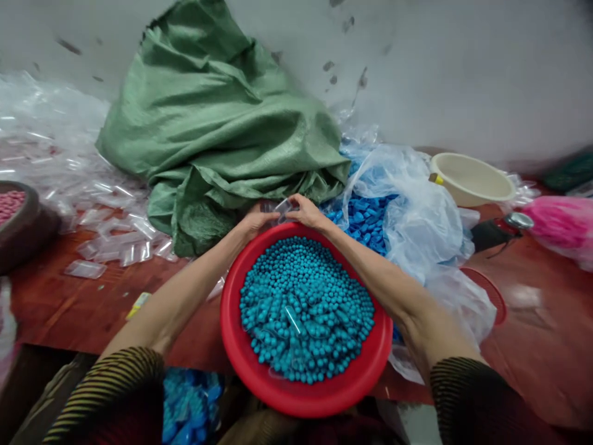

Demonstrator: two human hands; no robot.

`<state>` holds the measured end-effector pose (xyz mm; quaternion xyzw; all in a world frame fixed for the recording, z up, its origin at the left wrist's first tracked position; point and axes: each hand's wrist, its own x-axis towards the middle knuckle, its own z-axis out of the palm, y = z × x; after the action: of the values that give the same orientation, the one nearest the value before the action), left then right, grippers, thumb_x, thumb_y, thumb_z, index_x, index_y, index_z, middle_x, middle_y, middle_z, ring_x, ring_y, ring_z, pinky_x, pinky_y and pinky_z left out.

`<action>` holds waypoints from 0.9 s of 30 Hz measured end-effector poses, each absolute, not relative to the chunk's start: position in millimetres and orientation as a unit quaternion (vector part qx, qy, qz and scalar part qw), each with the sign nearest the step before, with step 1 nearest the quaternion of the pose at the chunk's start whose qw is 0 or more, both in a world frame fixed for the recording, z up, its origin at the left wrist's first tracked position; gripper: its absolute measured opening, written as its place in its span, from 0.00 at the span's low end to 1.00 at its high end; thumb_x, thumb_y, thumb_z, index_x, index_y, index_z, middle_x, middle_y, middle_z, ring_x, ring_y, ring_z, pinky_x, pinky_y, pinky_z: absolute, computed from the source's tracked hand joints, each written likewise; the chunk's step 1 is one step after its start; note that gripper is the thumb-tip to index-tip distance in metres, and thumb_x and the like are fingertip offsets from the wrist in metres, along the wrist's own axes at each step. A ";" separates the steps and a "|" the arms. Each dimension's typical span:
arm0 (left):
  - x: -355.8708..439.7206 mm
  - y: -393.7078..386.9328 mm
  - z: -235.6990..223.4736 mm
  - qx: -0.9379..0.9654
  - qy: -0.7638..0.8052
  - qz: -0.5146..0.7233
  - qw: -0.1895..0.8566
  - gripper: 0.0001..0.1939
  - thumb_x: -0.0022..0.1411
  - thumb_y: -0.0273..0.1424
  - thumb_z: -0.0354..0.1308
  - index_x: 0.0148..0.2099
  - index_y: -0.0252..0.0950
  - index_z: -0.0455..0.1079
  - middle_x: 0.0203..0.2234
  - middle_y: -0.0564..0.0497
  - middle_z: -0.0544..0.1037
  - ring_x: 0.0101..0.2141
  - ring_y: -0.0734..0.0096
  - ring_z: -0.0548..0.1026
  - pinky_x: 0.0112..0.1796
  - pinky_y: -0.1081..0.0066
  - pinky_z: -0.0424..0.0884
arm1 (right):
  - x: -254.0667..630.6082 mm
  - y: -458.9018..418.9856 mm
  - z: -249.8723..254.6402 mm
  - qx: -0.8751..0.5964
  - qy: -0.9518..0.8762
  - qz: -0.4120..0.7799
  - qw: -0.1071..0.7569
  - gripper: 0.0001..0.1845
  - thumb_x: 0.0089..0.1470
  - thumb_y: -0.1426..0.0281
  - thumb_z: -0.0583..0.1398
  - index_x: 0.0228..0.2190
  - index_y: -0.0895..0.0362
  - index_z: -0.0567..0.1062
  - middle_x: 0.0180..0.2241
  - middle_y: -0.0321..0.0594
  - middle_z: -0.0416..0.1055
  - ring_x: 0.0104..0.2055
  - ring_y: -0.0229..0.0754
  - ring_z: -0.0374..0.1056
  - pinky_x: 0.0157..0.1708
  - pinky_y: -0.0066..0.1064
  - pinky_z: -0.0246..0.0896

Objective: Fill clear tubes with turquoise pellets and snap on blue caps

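Both my hands meet just beyond the far rim of a red basin (pixel 236 364). Clear plastic tubes (pixel 281 209) are between them, partly covered by the fingers. My left hand (pixel 257 219) is closed on a tube, some of its fingers hidden. From the other side my right hand (pixel 306 211) grips a tube with bent fingers. Small round turquoise beads (pixel 301 259) fill much of the basin. Among the beads nearer me lies a clear tube (pixel 293 320), with others seemingly around it, filled with beads.
A large green woven sack (pixel 222 130) stands behind my hands. Empty clear tubes (pixel 125 238) are heaped at left, beside a bowl of pink pieces (pixel 10 204). Blue plastic pieces (pixel 365 219) spill from a clear bag (pixel 421 216) at right. Beyond is a cream basin (pixel 472 179).
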<state>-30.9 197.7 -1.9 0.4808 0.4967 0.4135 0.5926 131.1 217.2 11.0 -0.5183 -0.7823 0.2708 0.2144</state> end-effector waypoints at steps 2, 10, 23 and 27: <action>-30.7 196.4 -0.3 0.558 0.541 0.420 0.468 0.35 0.41 0.31 0.67 0.53 0.34 0.61 0.43 0.46 0.74 0.42 0.62 0.74 0.44 0.65 0.69 | 131.8 216.7 9.5 -0.501 -0.791 0.243 0.254 0.19 0.46 0.74 0.58 0.43 0.62 0.67 0.42 0.44 0.67 0.44 0.42 0.63 0.46 0.32 0.59; -24.5 180.4 20.5 0.773 0.600 0.188 0.085 0.27 0.55 0.38 0.57 0.56 0.38 0.58 0.47 0.42 0.70 0.46 0.52 0.72 0.44 0.62 0.68 | 136.6 208.8 24.7 -0.495 -0.724 0.334 0.346 0.15 0.43 0.74 0.60 0.36 0.58 0.66 0.33 0.37 0.64 0.34 0.38 0.63 0.35 0.31 0.62; -20.0 166.1 45.4 0.867 0.488 0.096 0.036 0.24 0.61 0.36 0.50 0.59 0.41 0.55 0.48 0.45 0.69 0.44 0.58 0.73 0.42 0.66 0.68 | 178.9 147.8 27.1 -0.499 -0.560 0.570 0.336 0.05 0.50 0.72 0.58 0.30 0.57 0.65 0.22 0.31 0.65 0.22 0.33 0.64 0.19 0.25 0.63; -30.2 175.6 36.8 0.832 0.534 0.139 0.067 0.28 0.59 0.33 0.52 0.61 0.39 0.53 0.49 0.43 0.71 0.46 0.55 0.73 0.45 0.63 0.67 | 185.4 133.2 9.5 -0.515 -0.608 0.538 0.273 0.08 0.52 0.74 0.56 0.37 0.57 0.65 0.25 0.33 0.66 0.22 0.34 0.66 0.19 0.24 0.63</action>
<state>-30.2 175.6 36.8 0.8315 0.5336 0.1391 0.0666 185.4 133.2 9.5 -0.5151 -0.6085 0.5383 0.2733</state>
